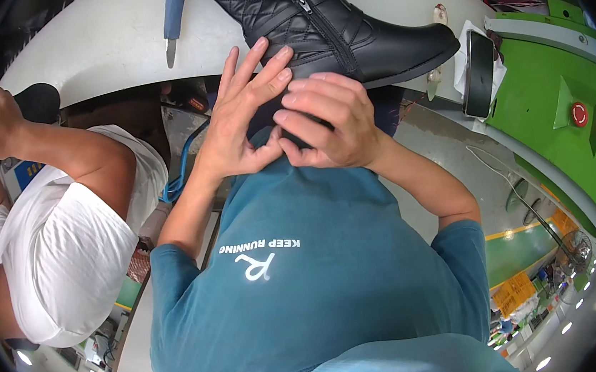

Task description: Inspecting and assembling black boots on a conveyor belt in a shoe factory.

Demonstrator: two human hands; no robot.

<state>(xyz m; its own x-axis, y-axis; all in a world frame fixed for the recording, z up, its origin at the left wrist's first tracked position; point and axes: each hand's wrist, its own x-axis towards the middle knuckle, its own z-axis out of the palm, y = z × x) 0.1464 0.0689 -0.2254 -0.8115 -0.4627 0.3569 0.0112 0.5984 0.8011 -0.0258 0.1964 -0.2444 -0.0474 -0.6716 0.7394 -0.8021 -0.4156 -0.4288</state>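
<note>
A black boot with a quilted shaft, straps and a side zip lies on its side at the white table's near edge, toe to the right. Just below it, my left hand is spread, fingertips by the boot's near side; whether they touch it I cannot tell. My right hand faces it with loosely curled fingers, a dark gap showing between thumb and forefinger. Both thumbs meet or nearly meet in front of my shirt. Nothing is visibly held in either hand.
A blue-handled knife lies on the white table. At the right, a dark phone rests on white paper beside a green machine with a red button. A person in white sits close on my left.
</note>
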